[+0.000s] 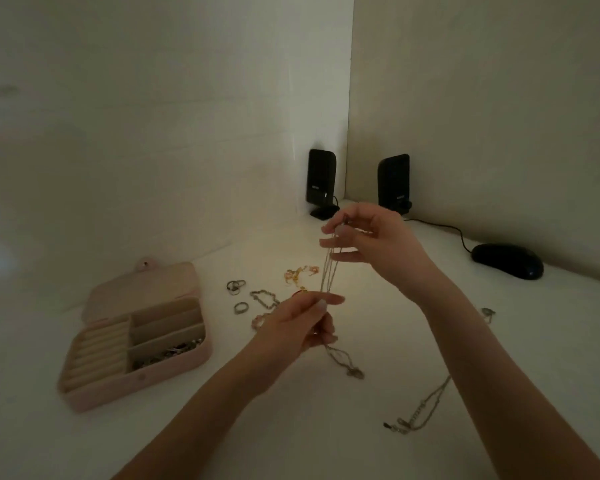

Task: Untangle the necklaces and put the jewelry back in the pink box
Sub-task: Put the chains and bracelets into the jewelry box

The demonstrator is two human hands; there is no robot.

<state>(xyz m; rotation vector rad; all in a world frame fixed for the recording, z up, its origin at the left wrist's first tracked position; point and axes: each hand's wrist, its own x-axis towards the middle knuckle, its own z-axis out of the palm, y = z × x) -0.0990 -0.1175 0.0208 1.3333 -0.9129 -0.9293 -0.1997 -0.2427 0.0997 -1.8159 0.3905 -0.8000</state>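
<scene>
Right hand is pinching thin silver necklace chains high; left hand is gripping them lower, stretching strands apart to expose tangles.

Thin necklace chains taut between hands, pendant end trailing; pink box open, left.

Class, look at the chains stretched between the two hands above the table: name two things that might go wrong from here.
1. The right hand and left hand hold the thin chains taut; pulling harder could tighten the tangle or snap a link.
2. The pendant end drags on the table near the loose rings and bracelet, so it might snag them.
</scene>
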